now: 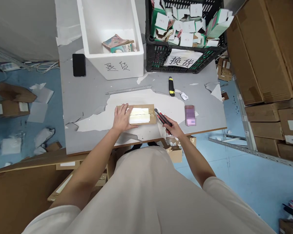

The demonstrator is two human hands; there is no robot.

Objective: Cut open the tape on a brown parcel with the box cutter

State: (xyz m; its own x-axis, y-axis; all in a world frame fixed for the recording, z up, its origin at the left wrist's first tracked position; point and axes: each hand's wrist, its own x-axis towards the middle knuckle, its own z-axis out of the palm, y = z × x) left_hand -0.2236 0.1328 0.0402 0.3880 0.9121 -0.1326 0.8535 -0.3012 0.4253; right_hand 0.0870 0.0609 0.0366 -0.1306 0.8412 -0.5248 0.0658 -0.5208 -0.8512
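Note:
A small brown cardboard box (143,114) with white labels and clear tape lies flat on the worktable. My left hand (122,118) grips its left end, with the thumb along the near side and the fingers over the top. In my right hand (174,128) is a black and red utility knife (163,118), closed in the fingers. The knife's tip points up and left, close to the right end of the box. A second cutter, black and yellow (171,87), lies farther back on the table. To the right of my right hand sits a blurred purple item (190,115).
At the back stand a white foam bin (117,66) with a few packets and a black crate (158,60) full of opened green-white boxes. A black phone (79,65) lies at left. The grey table covering (88,94) is torn. Stacked cartons (263,58) rise at right.

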